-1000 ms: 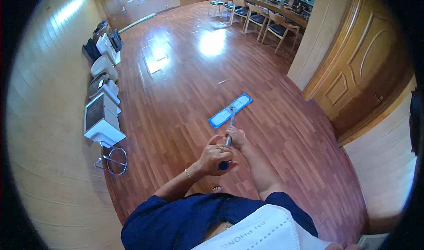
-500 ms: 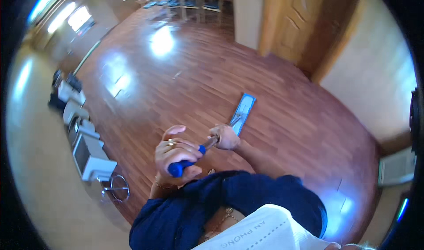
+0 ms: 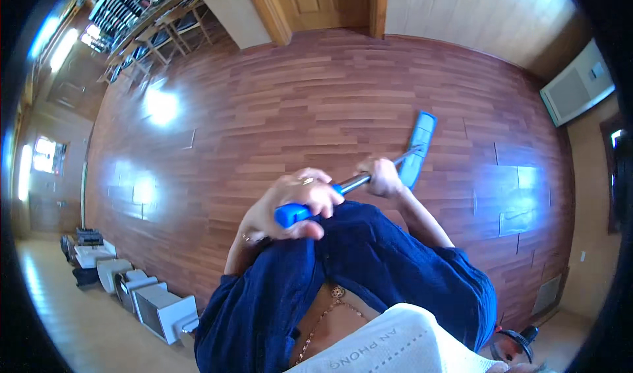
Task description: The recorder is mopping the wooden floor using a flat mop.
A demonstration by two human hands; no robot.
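A flat mop reaches away from me, its blue rectangular head (image 3: 424, 129) lying on the wooden floor ahead and to the right. The mop's metal pole (image 3: 358, 182) slants back toward my body and ends in a blue grip (image 3: 293, 215). Around that grip my left hand (image 3: 290, 198) is closed, a ring and a bracelet showing on it. Farther down the pole, my right hand (image 3: 384, 177) is wrapped round the bare metal.
Along the left wall stand several white box-like devices (image 3: 165, 310). Chairs (image 3: 158, 36) and a long table are at the far left. A wooden door (image 3: 316, 3) faces me. A white wall unit (image 3: 579, 86) is at the far right, and glossy light patches lie on the floor.
My view has turned to the right, so the door now faces me. The mop head appears farther right. My left hand's fingers have closed more around the grip.
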